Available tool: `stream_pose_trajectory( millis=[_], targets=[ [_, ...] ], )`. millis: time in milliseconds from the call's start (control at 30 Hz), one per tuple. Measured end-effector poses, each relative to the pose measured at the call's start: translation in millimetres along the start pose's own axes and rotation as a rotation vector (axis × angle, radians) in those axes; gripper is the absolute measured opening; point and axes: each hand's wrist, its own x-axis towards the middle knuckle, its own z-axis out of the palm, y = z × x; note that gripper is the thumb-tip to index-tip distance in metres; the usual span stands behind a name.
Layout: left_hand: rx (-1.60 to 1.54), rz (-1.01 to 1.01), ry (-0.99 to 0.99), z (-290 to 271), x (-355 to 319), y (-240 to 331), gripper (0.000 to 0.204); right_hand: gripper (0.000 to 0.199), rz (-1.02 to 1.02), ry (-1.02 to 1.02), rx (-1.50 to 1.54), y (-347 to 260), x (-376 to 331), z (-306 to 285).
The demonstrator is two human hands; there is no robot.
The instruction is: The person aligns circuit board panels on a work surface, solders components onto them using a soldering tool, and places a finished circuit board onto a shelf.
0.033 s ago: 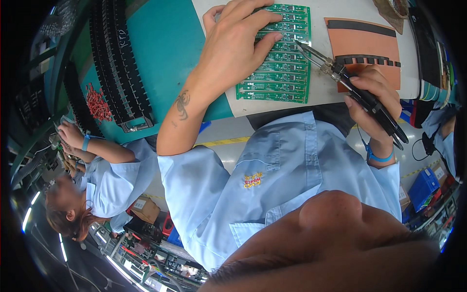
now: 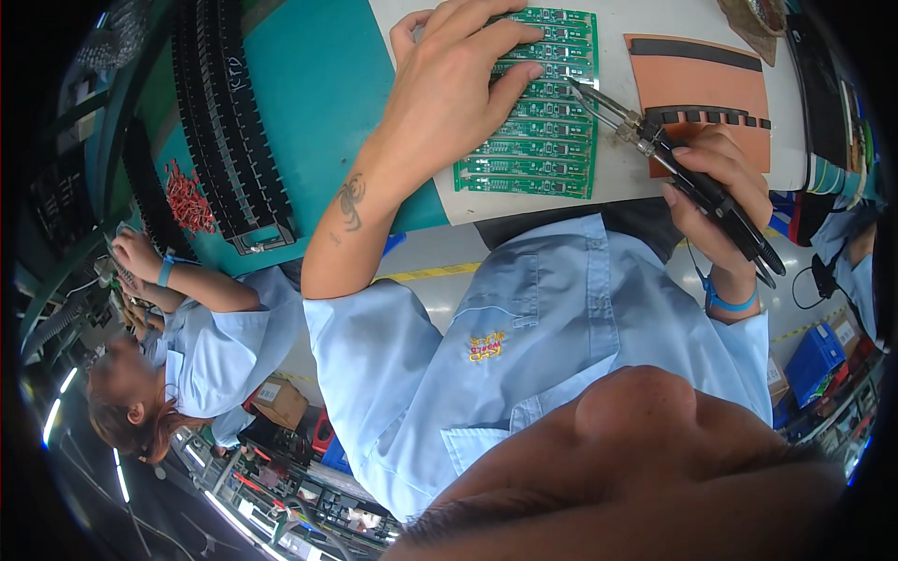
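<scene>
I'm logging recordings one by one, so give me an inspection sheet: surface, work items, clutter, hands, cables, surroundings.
Surface: white worktop area beside green mat.
Job's things: green circuit-board panel; black-handled two-pronged tool, tips near the panel's right edge.
Clutter: red parts pile, black slotted racks, orange pad bearing black strips.
Left hand: rests on the panel.
Right hand: grips the tool.
Cables: dark cord right of the right wrist.
Surroundings: co-worker at left; blue bin at lower right.
</scene>
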Motion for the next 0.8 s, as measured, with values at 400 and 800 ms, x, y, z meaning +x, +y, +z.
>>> stream_pose_trajectory(
  millis=[400,800],
  targets=[
    [0.007,-0.102,-0.099,-5.0,0.1,4.9,0.026,0.039,0.014,-0.003,0.009,-1.6,2.5,2.4],
    [0.017,-0.086,-0.120,-4.1,3.4,4.0,0.025,0.042,0.002,0.011,-0.003,-1.0,1.0,-2.4]
  ],
)
